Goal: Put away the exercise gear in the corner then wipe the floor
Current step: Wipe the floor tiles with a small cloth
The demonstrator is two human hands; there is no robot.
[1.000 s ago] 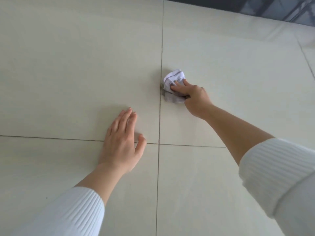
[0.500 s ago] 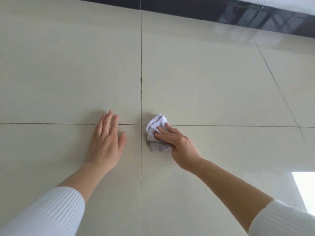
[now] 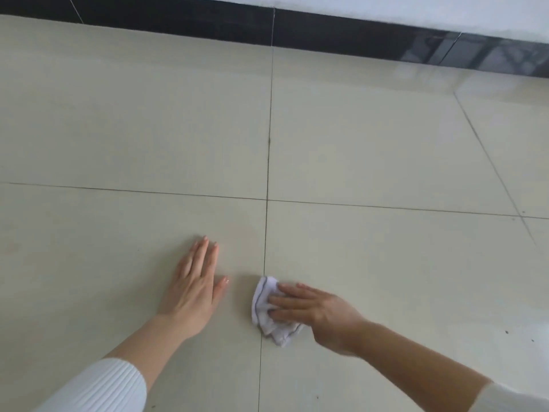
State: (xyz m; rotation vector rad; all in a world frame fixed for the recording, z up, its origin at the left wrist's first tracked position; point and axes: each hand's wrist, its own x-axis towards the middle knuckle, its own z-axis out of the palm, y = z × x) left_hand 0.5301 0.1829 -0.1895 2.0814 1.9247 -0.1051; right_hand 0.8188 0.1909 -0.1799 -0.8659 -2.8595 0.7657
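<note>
Left hand (image 3: pixel 193 292) flat on floor (image 3: pixel 118 129), left of lengthwise joint (image 3: pixel 269 144). Cloth (image 3: pixel 261 298) lies across that joint, near left hand; right hand (image 3: pixel 320 313) on top of cloth. Skirting (image 3: pixel 326 40) runs along floor's far edge.

Beige tiled floor (image 3: pixel 386 144), black skirting (image 3: pixel 326 37) at far edge, carries crumpled white cloth (image 3: pixel 263 295) on a grout line (image 3: pixel 269 162), left hand (image 3: pixel 193 289) flat beside it.
</note>
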